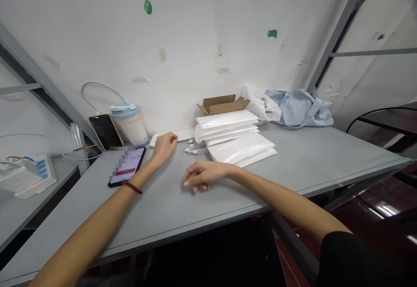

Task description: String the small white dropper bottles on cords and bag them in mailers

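Note:
My left hand (164, 148) is over the back part of the grey table (169, 208), its fingers curled together beside a small white object (153, 140); whatever they may hold is hidden. A dark red bead bracelet (132, 186) is on that wrist. My right hand (203, 175) hovers low over the table's middle, fingers loosely bent and apart, with nothing in it. Just behind it lie white padded envelopes (241, 148) in a stack, with small clear-and-white items (195, 147) at their left edge. A lit phone (128, 166) lies left of my left hand.
A second phone (106, 131) leans beside a cup with a blue lid (132, 124). Behind the envelopes are an open cardboard box (224, 106), a white plastic bag (263, 104) and a light blue cloth bag (299, 108). A power strip (41, 176) with cables is at far left.

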`<state>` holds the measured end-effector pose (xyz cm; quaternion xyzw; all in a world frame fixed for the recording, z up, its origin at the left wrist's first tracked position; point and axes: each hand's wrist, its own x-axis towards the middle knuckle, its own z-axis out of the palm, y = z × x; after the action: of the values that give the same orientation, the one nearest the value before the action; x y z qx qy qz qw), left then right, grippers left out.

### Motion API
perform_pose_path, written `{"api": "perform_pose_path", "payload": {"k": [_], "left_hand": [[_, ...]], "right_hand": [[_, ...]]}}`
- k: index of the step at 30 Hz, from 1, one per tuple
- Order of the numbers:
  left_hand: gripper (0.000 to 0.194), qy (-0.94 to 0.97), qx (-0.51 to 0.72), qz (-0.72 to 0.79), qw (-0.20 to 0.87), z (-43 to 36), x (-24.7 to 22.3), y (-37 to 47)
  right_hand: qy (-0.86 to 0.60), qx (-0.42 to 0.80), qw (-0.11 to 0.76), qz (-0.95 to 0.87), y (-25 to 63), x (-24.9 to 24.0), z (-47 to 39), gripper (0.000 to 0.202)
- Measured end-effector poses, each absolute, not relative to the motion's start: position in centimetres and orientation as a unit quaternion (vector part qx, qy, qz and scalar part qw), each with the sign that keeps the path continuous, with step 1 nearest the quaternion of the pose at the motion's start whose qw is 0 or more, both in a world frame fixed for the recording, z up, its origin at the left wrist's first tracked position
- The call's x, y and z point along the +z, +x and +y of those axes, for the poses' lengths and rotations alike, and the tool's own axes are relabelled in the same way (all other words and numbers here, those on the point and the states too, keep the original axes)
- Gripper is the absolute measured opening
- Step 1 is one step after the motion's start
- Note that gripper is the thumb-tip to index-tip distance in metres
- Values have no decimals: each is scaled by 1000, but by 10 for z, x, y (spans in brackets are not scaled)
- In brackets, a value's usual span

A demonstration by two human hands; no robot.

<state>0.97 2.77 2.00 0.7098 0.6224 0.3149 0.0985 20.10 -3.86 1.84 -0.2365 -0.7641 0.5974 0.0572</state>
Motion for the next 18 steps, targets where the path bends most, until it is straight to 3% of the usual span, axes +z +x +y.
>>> {"api": "perform_pose_path", "payload": {"k": [2, 6, 18], "left_hand": [[24, 764, 218, 607, -22, 49, 16, -16], [27, 779, 96, 613, -85, 74, 9, -42], [31, 801, 15, 565, -199, 69, 3, -19]], "right_hand": [[-260, 582, 107, -763, 203, 20, -36, 24], [-258, 566, 159, -767, 206, 22, -36, 24], [-264, 550, 171, -774, 207, 25, -37, 28]]}}
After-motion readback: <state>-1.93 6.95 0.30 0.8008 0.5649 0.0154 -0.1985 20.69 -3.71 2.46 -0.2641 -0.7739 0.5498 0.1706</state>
